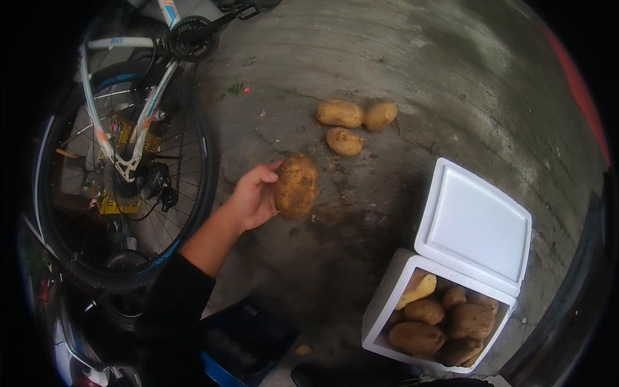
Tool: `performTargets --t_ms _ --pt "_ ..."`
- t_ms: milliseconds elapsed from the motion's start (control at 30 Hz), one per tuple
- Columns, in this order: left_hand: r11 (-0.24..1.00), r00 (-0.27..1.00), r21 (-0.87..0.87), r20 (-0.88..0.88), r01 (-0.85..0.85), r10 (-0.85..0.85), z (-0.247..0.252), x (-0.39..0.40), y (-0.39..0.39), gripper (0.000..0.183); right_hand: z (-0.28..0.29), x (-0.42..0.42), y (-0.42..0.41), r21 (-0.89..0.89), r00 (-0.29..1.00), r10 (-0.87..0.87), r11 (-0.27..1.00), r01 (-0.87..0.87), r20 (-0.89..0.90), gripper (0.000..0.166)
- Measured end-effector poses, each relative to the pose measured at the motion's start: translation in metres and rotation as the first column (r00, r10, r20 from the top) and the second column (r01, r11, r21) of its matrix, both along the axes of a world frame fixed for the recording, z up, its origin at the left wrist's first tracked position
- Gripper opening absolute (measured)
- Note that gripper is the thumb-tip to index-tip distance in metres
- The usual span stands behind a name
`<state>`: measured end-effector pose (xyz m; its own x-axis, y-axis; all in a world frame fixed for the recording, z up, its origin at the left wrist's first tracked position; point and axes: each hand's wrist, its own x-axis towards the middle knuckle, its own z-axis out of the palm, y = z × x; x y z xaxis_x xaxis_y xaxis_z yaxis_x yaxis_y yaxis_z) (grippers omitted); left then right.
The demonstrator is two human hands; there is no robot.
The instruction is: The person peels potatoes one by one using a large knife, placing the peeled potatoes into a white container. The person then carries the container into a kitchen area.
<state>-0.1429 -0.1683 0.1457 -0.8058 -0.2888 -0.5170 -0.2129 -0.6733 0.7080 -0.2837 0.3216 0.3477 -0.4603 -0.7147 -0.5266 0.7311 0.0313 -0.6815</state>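
Note:
My left hand [255, 197] grips a large, dirt-marked potato [296, 186], thumb on its upper left side. The potato is held above the concrete floor. Beyond it on the floor lie three more potatoes: a long one [340, 113], a rounder one [381, 116] touching its right end, and a smaller one [345, 141] just nearer to me. To the right stands a white foam box [387, 300] holding several potatoes [417, 338], one showing pale yellow flesh [420, 291]. Its foam lid [478, 222] rests at the box's far side. My right hand is out of view.
A bicycle's rear wheel [208, 159] and white frame [154, 92] take up the left side, with a yellow crate [120, 207] behind the spokes. A dark blue container [246, 338] sits near my feet, beside a small yellowish piece [303, 349]. Loose soil [338, 167] marks the concrete.

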Motion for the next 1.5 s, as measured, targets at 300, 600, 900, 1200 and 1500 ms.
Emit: performTargets --t_ms 300,600,900,1200,1500 --pt "0.941 0.99 -0.31 0.053 0.137 -0.127 0.07 0.031 0.082 0.071 0.024 0.007 0.046 0.006 0.992 -0.001 1.0 0.002 -0.126 0.033" --pt "0.974 1.0 -0.227 -0.001 -0.01 0.01 0.132 0.061 0.166 0.066 0.039 0.03 0.091 -0.067 0.955 -0.255 0.967 0.247 -0.152 0.032" --pt "0.963 0.948 0.0 0.181 -0.268 0.264 0.164 0.048 0.201 0.056 0.047 0.039 0.106 -0.118 0.971 -0.231 0.968 0.223 -0.064 0.03" --pt "0.958 0.955 0.023 0.08 -0.287 0.284 0.17 0.042 0.213 0.06 0.049 0.041 0.108 -0.123 0.978 -0.204 0.973 0.197 -0.044 0.032" --pt "0.981 0.981 -0.084 0.071 -0.173 0.179 0.171 0.052 0.218 0.086 0.048 0.042 0.101 -0.104 0.986 -0.162 0.982 0.156 -0.045 0.033"
